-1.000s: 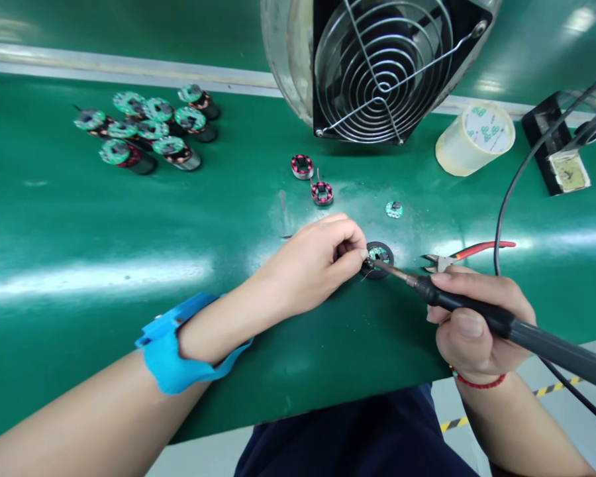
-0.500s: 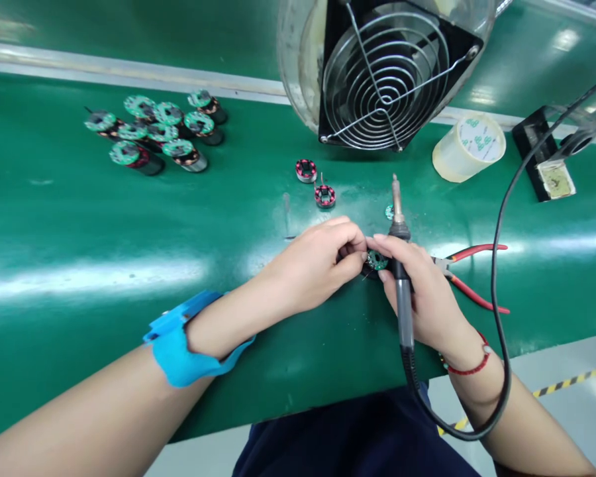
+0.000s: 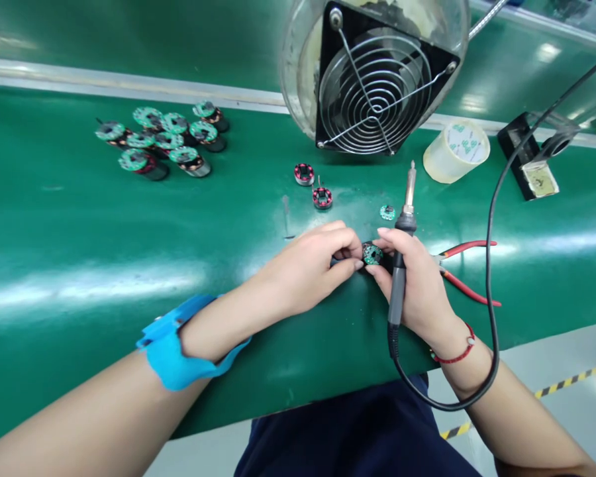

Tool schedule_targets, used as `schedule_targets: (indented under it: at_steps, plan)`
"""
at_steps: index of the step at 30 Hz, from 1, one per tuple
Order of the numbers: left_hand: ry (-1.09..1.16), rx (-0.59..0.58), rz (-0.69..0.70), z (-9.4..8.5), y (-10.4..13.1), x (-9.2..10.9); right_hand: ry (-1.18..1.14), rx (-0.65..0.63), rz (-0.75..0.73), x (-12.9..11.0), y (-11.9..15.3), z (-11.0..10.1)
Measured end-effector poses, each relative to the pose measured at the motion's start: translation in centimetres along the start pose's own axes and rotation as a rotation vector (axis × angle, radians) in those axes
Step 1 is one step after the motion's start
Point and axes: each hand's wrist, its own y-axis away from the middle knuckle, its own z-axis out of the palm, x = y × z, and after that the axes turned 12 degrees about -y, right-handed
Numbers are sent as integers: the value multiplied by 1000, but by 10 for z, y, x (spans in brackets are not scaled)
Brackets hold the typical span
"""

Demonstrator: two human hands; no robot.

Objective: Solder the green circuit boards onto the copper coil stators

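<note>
My left hand (image 3: 322, 265) is closed in a pinch at the left edge of a small motor part topped by a round green circuit board (image 3: 372, 254). Something dark shows beneath its fingers, too hidden to name. My right hand (image 3: 417, 278) holds a soldering iron (image 3: 398, 285), its metal tip pointing up and away from the board. The thumb and fingertips of that hand also rest against the board's right side. A loose round green board (image 3: 387, 212) lies just beyond. Two stator rings with red windings (image 3: 304, 174) are on the bench ahead.
Several motor parts with green boards (image 3: 167, 140) stand at the back left. A fan with a wire guard (image 3: 375, 106) hangs over the bench (image 3: 79, 232). Right of it are a tape roll (image 3: 451, 154), an iron stand (image 3: 524, 159) and red-handled pliers (image 3: 469, 248). The iron's cord (image 3: 491, 265) loops over my right forearm.
The soldering iron has tilted so its tip leans further right, uncovering the loose green board. The board between my fingers has turned slightly. The whole view has shifted a little.
</note>
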Motion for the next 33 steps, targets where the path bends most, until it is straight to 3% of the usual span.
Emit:
schedule_targets:
  at_steps: [7,14,19,25,29,33]
  plan:
    - [150,106,-41,6,-2,2,-8,-28,-18,-7,-2,-6]
    - [164,107,-55,8,-2,3,20,-134,-109,-14,0,-12]
    - [161,113,-85,7,-2,5,-6,-23,-90,-12,1,-12]
    - [126,129,-110,5,-3,6,-36,-9,-68,-13,0,-13]
    - [110,127,-99,6,-2,4,-130,86,-16,-14,2,-15]
    - [95,118,-113,6,-2,3,-169,200,-57,-14,5,-20]
